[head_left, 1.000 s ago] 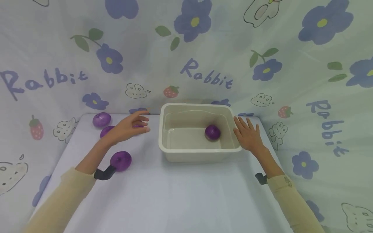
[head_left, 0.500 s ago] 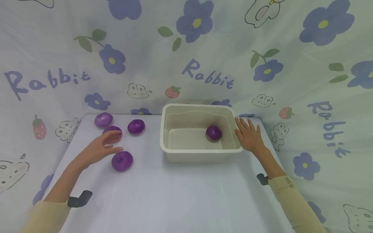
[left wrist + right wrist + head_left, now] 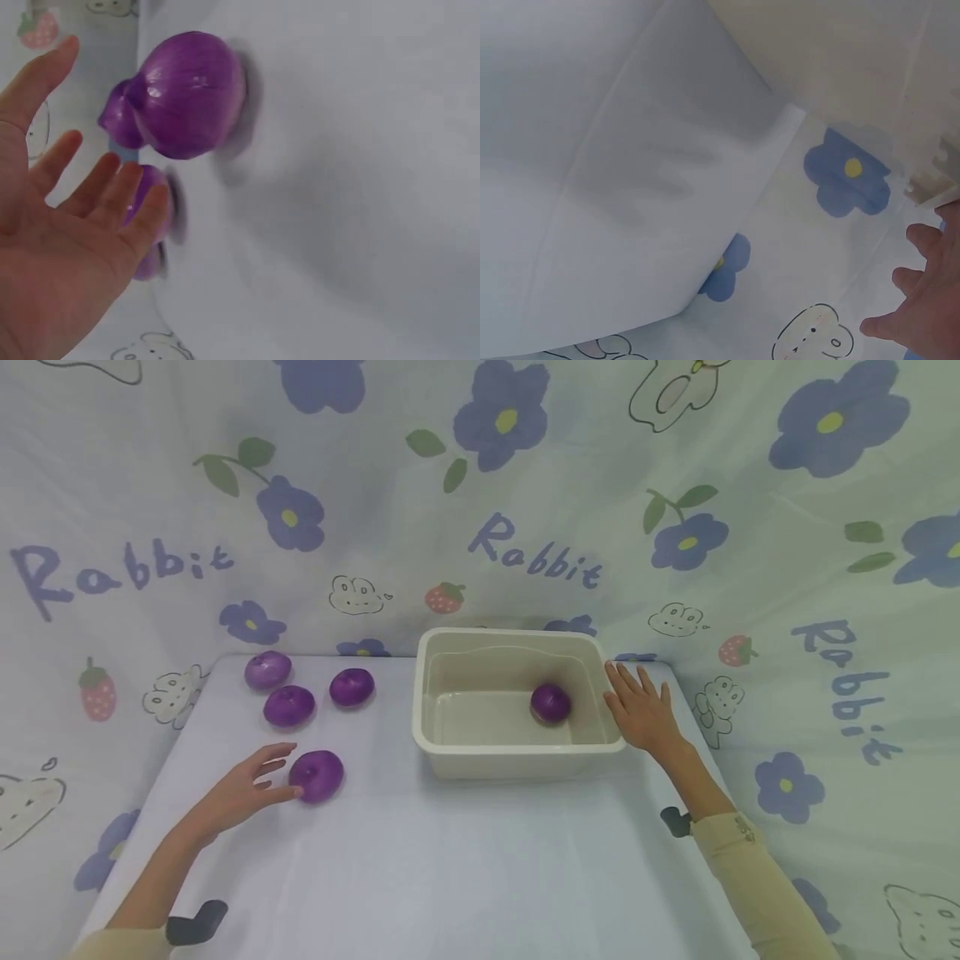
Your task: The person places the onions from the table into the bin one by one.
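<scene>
A purple onion (image 3: 321, 773) lies on the left side of the white table. Just left of it is my left hand (image 3: 238, 793), fingers spread and loosely bent. In the left wrist view a gap shows between those fingers (image 3: 109, 191) and the nearest onion (image 3: 193, 94); nothing is in the palm. A cream plastic bin (image 3: 517, 763) stands right of centre with one purple onion (image 3: 551, 703) inside. Fingers extended, my right hand (image 3: 641, 712) rests against the bin's right rim. The right wrist view catches only part of that hand (image 3: 930, 311) beside the bin's outer wall (image 3: 840, 52).
Behind the nearest onion lie more purple onions: one in the middle (image 3: 289, 706), one at the back left (image 3: 267, 670) and one further right (image 3: 352, 687). A curtain (image 3: 390, 527) printed with flowers and rabbits hangs behind the table (image 3: 480, 860).
My left hand has come away from beside the bin, back and left across the table to the nearest onion, uncovering the ones behind. The right hand stays at the bin's rim.
</scene>
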The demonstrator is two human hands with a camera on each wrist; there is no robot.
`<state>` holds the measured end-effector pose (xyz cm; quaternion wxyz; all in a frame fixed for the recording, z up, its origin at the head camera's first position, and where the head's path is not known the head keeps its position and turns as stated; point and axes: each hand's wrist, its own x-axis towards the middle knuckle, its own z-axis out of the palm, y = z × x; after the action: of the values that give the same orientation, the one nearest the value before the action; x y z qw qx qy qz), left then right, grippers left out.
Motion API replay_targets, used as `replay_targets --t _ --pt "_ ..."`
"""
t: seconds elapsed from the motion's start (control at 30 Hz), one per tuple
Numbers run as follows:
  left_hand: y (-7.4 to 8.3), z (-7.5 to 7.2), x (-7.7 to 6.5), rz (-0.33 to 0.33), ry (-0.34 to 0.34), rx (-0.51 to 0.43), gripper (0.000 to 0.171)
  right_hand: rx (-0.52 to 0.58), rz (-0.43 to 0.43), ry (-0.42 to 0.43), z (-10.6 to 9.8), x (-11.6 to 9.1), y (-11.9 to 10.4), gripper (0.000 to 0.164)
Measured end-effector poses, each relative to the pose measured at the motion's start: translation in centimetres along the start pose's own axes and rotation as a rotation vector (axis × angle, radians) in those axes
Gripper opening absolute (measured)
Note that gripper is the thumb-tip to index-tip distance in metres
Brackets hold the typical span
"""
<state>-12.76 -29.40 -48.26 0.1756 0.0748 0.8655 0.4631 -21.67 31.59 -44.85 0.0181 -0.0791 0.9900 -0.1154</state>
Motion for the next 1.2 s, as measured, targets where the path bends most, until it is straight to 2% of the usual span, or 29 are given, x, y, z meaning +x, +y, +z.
replay_targets --t 0.3,0.53,0.8,0.97,1.2 --pt "-2.0 1.5 0.9 0.006 0.014 -0.015 0.084 0.006 -0.006 0.014 0.3 0.0 0.0 0.060" --pt "-2.3 1.8 1.5 0.036 0.051 0.015 0.082 -0.012 -0.008 0.013 0.0 0.0 -0.1 0.059" --pt "-2.7 2.2 1.9 0.030 0.101 0.093 0.074 -0.010 -0.001 0.002 -0.2 0.1 0.0 0.059" --pt "-3.1 2.4 2.4 0.060 0.119 0.103 0.070 -0.006 0.003 0.004 0.0 0.1 0.1 0.059" --pt "-2.9 2.6 2.8 0.031 0.086 0.067 0.072 -0.006 0.012 0.000 0.2 0.1 0.0 0.060"
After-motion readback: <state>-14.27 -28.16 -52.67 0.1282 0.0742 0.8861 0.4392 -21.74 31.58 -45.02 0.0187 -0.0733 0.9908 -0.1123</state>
